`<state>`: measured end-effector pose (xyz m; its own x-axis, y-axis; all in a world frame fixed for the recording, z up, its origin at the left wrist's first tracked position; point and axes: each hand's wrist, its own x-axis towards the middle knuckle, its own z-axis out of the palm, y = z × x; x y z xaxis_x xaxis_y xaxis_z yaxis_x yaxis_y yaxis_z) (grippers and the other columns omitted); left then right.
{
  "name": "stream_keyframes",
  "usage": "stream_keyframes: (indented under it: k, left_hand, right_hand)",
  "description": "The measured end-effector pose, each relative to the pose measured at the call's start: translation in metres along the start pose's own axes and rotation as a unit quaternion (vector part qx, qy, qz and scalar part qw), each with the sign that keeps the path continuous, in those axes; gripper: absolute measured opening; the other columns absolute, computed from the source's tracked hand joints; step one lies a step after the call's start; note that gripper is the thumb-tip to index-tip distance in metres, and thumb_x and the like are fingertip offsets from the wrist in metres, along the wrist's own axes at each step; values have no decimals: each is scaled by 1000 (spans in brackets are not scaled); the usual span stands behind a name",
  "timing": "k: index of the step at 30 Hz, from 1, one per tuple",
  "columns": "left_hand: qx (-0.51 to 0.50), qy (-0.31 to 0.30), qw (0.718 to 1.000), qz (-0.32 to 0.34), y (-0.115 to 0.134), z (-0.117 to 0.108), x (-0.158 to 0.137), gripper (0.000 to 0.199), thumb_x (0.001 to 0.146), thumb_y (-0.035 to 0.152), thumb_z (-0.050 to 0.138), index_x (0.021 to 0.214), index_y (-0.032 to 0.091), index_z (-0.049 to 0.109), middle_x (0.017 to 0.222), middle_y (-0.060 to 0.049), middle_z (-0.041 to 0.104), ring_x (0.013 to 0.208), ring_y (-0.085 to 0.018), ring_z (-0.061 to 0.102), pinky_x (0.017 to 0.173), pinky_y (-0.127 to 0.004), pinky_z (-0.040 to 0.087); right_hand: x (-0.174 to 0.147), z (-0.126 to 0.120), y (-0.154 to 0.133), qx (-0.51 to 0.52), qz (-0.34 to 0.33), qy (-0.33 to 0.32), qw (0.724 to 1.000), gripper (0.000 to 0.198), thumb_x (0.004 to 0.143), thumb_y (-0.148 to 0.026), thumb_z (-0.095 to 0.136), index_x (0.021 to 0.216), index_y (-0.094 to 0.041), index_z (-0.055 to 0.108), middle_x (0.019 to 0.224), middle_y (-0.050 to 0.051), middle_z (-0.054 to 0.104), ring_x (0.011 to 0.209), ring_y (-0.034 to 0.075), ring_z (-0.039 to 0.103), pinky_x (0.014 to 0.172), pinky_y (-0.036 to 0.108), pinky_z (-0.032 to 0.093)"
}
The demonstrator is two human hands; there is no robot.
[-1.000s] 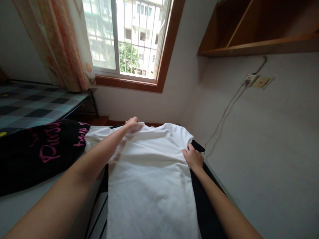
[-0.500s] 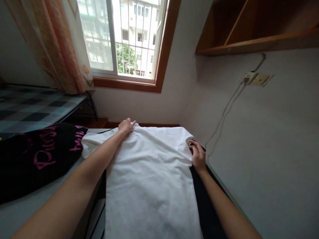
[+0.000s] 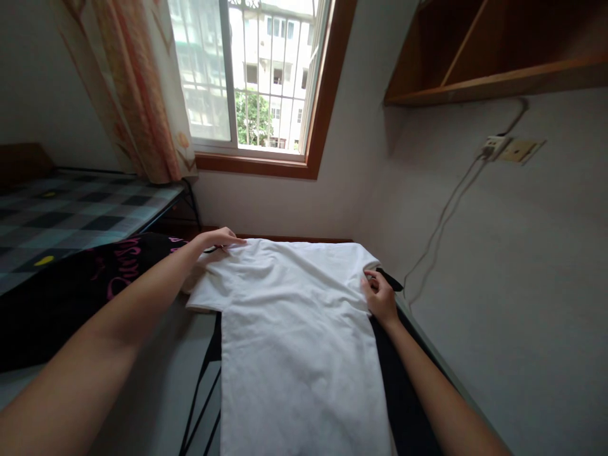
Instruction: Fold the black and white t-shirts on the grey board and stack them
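one white shirt (image 3: pixel 294 342) lies in the middle of the head view, spread out flat with its shoulder end away from the person and its body running out of the bottom of the view. soft creases cross its chest. the left hand (image 3: pixel 221 237) rests at the far shoulder on the left, fingers close together and stretched along the cloth; whether they pinch it, i cannot tell. below that arm a sleeve juts out to the left. the right hand (image 3: pixel 381 299) is at the shirt's right edge, just below the other sleeve, its fingers bent and touching the fabric; i cannot tell if they grip it.

under the shirt, black cloth (image 3: pixel 403 392) shows along the right, and thin black straps (image 3: pixel 199 392) come out on the left over a pale surface (image 3: pixel 156 380). a black garment (image 3: pixel 61 310) with pink lettering lies to the left, partly behind the left arm. beyond it is a bed (image 3: pixel 95 209) with a checked cover, near a curtain (image 3: pixel 128 82) and a barred window (image 3: pixel 204 82). a shelf (image 3: pixel 498 87) hangs on the right wall, above a socket (image 3: pixel 494 147) with a cable (image 3: pixel 437 221).
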<state>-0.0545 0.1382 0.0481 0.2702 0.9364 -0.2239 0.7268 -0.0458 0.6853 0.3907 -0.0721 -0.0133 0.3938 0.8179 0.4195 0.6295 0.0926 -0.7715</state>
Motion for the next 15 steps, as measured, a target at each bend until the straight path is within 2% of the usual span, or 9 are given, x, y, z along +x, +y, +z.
stream_keyframes:
  k: [2,3,6,7,9,12,14,15]
  left_hand:
    - [26,0,999,30,-6,-7,-5,51,50,63,77,61,17,59,56,1,51,54,-15,48,48,-24,32]
    - [40,27,998,46,-8,-9,-6,50,53,63,75,63,17,59,59,0,53,57,-15,50,50,-24,34]
    - [84,169,981,53,-8,-12,-4,42,67,59,65,73,17,60,69,-2,60,65,-17,56,55,-24,38]
    - [100,195,975,44,-7,-12,-3,40,72,56,62,78,17,62,74,-4,63,70,-18,59,57,-24,40]
    - [133,183,974,17,-6,-9,-4,39,78,52,57,89,16,64,87,-8,68,79,-21,62,62,-25,43]
    - [201,116,972,-35,-5,-1,-17,47,82,53,56,107,14,63,106,-14,68,92,-26,64,72,-28,46]
    - [268,134,953,-39,-3,5,-34,54,81,53,58,120,16,59,118,-17,63,103,-31,61,82,-35,46]
    - [300,160,940,-19,-2,9,-44,56,82,52,58,125,18,57,123,-18,59,108,-34,58,86,-40,45]
  right_hand:
    - [1,0,1,-9,-1,-3,1000,44,76,-51,54,100,-15,63,74,6,64,68,22,61,68,34,49]
    - [1,0,1,-13,-2,-4,1000,45,76,-51,53,100,-15,63,76,7,65,70,22,62,70,35,49]
    - [1,0,0,-26,-7,-2,1000,44,74,-51,53,99,-16,63,82,10,68,77,25,64,75,37,49]
    - [1,0,-1,-28,-6,-3,1000,44,74,-51,52,98,-16,63,82,10,69,77,25,64,76,37,49]
    - [1,0,-1,-27,0,-1,1000,44,74,-51,51,98,-16,64,80,10,69,75,25,64,74,37,50]
    - [5,0,1,-13,0,19,1000,43,77,-50,46,95,-16,65,83,11,71,74,25,63,72,37,50]
    - [8,0,4,3,-5,46,999,40,77,-47,43,90,-17,65,90,13,71,79,26,64,75,38,50]
    - [10,0,6,12,-3,58,998,39,76,-46,43,88,-17,65,92,13,71,81,26,64,77,39,50]
